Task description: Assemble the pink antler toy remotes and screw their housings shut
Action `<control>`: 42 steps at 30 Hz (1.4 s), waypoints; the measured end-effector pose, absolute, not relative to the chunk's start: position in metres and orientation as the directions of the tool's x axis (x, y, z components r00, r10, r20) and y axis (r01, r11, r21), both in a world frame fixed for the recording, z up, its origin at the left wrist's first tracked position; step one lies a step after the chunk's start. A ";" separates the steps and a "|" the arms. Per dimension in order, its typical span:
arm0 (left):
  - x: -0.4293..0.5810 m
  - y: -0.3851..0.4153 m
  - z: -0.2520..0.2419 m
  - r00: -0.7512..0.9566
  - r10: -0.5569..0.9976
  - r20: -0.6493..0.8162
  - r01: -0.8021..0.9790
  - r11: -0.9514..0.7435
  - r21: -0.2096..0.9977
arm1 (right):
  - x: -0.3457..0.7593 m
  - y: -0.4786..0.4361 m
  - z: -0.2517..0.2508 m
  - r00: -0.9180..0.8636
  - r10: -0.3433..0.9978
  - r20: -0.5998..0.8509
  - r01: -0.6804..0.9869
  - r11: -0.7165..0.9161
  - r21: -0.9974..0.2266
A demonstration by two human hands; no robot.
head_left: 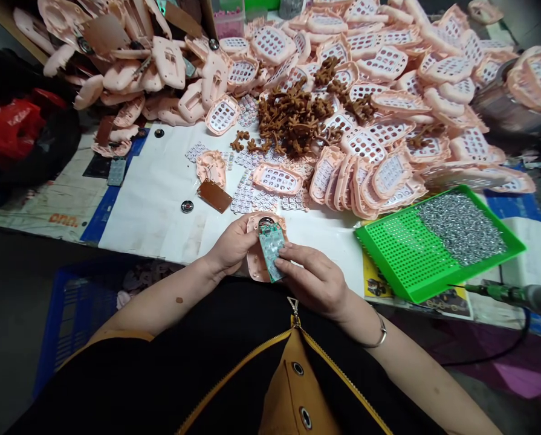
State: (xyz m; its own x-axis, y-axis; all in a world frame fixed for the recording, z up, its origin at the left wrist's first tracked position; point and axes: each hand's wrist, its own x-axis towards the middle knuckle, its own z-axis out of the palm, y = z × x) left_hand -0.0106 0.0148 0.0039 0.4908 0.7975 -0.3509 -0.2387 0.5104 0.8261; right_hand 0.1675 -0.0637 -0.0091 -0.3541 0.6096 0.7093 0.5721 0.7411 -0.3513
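Near the table's front edge, my left hand [234, 244] grips a pink plastic shell [255, 260] by its left side. A round speaker [266, 222] shows at the shell's upper end. My right hand [313, 275] has its fingers on the right edge of a green circuit board [271, 248], which lies tilted over the shell. Just beyond is a pink shell with a keypad [278, 178]. A brown board [214, 196] leans by another pink shell [211, 167], and a loose round speaker [187, 206] lies to their left.
Brown rubbery parts [292, 118] and many pink shells [379, 60] cover the back of the table [138, 205]. At the right are a green tray [392, 266] of screws [463, 226] and an electric screwdriver [515, 296]. A blue crate [75, 320] stands below left.
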 end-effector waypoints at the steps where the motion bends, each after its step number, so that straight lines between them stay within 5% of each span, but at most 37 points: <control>1: -0.011 0.015 0.004 0.497 0.799 -0.339 -0.223 0.495 0.840 | 0.167 -0.063 -0.009 -0.370 0.591 0.717 0.574 0.752 -0.324; 7: -0.015 0.016 -0.003 0.361 0.916 -0.174 -0.130 0.234 0.964 | 0.169 -0.063 -0.009 -0.302 0.663 0.686 0.571 0.702 -0.427; 10: -0.017 0.014 -0.004 0.356 0.921 -0.159 -0.115 0.212 0.970 | 0.170 -0.065 -0.012 -0.356 0.607 0.710 0.583 0.738 -0.339; 19: -0.010 0.014 0.009 0.409 0.859 -0.308 -0.247 0.429 0.869 | 0.161 -0.065 -0.004 -0.242 0.687 0.686 0.570 0.673 -0.473; 29: -0.004 0.020 0.012 0.542 0.705 -0.457 -0.293 0.668 0.684 | 0.180 -0.057 -0.005 -0.055 0.867 0.495 0.451 0.464 -0.763; 38: 0.001 0.019 0.007 0.540 0.685 -0.490 -0.266 0.691 0.672 | 0.184 -0.060 -0.012 -0.030 0.884 0.467 0.450 0.429 -0.784; 42: 0.001 0.017 0.009 0.554 0.690 -0.465 -0.248 0.670 0.699 | 0.186 -0.065 -0.015 -0.115 0.868 0.483 0.544 0.462 -0.700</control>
